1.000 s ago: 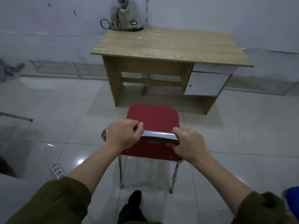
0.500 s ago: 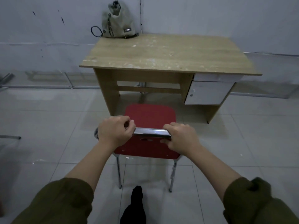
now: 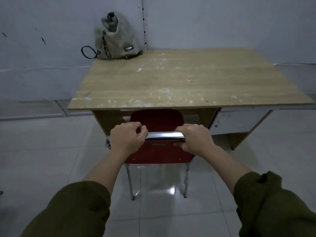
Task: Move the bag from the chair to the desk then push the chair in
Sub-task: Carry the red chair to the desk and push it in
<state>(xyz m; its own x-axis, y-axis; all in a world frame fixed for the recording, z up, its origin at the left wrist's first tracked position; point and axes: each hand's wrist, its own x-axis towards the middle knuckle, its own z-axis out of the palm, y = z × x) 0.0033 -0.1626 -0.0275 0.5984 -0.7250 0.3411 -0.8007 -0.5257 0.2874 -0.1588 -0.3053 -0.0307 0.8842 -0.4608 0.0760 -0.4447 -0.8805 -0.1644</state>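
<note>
A grey-green cloth bag (image 3: 114, 41) stands upright on the far left corner of the wooden desk (image 3: 186, 82), leaning against the wall. The red chair (image 3: 157, 119) faces the desk, and the front of its seat is under the desk's front edge. My left hand (image 3: 127, 137) and my right hand (image 3: 195, 138) are both closed on the chrome bar along the top of the chair's back. The chair's front legs are hidden; its two rear legs stand on the tiles.
A white drawer unit (image 3: 239, 121) hangs under the desk's right side, to the right of the chair. The desk's left side panel (image 3: 109, 119) stands close to the chair's left. Grey walls meet behind the desk. Glossy white floor tiles (image 3: 51, 151) surround the chair.
Both hands have pushed the chair forward towards the desk, and its seat front now lies under the desktop. I have stepped closer, so the desk and bag look larger.
</note>
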